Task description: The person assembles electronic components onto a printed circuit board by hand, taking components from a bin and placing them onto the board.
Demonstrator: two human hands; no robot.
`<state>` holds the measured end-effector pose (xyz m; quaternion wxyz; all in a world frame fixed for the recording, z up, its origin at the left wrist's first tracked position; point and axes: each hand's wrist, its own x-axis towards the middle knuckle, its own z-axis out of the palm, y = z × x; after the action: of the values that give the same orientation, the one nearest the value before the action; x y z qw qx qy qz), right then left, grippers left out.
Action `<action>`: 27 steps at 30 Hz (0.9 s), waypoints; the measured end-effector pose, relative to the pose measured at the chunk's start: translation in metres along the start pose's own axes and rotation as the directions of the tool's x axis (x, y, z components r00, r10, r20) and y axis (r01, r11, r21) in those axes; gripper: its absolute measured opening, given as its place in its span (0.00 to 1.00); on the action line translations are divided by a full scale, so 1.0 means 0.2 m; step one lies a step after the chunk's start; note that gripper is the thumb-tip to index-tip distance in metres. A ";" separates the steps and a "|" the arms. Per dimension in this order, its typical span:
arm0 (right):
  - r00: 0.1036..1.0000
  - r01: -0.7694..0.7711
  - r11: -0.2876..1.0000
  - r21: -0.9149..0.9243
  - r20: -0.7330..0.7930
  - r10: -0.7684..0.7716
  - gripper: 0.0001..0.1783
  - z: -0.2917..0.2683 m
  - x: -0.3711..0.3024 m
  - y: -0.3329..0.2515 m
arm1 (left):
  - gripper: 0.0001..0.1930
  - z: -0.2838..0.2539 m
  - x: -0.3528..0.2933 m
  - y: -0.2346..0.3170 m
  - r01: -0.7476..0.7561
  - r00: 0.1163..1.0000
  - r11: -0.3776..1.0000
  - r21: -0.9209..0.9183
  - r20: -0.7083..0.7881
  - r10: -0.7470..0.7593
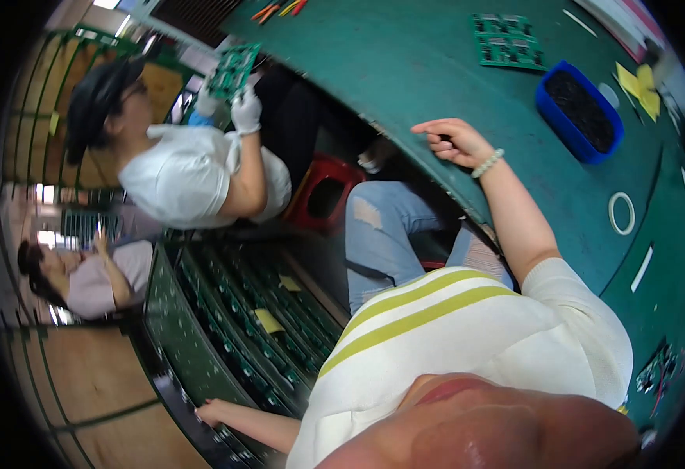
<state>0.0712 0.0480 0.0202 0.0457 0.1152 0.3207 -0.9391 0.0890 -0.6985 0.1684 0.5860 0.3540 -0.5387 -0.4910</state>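
My left hand (210, 412) reaches down at the lower left, beside a dark rack edge with a greyish strip. Its fingers look curled together, and whatever they grip is too small to make out. My right hand (456, 142), with a beaded bracelet (488, 163) at the wrist, rests over the near edge of the green worktable (405, 70). Its index finger points out to the left; the other fingers are loosely bent, and I see nothing held. Left of my legs, a dark green crate (190, 332) holds rows of green circuit boards (237, 313).
A blue bin (581, 113) of small black parts, circuit boards (506, 41), a tape roll (621, 213) and a wired board (656, 367) lie on the table. To the left, a gloved co-worker (194, 168) holds a board (233, 70) near a red stool (323, 191). Another person (96, 277) sits behind.
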 end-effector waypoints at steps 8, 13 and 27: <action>1.000 0.021 0.989 0.147 0.005 -0.022 0.16 -0.11 -0.01 0.02 | 0.12 1.11 -2.11 0.32 0.256 -0.011 0.949 -0.184 0.981 0.193; 0.997 0.073 0.983 0.169 0.012 -0.076 0.04 -0.06 0.02 0.03 | 0.09 0.86 -3.45 0.48 0.180 -0.661 0.639 -0.748 0.389 0.641; 0.994 0.010 0.971 0.238 -0.111 0.017 0.05 -0.06 0.03 0.05 | 0.11 0.85 -4.25 0.37 -0.009 -0.874 0.210 -0.978 0.110 0.473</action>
<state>0.0699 0.0477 0.0046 0.0150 0.1730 0.2073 -0.9627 -0.0097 0.1539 0.0248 0.0641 -0.7180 -0.6873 -0.0894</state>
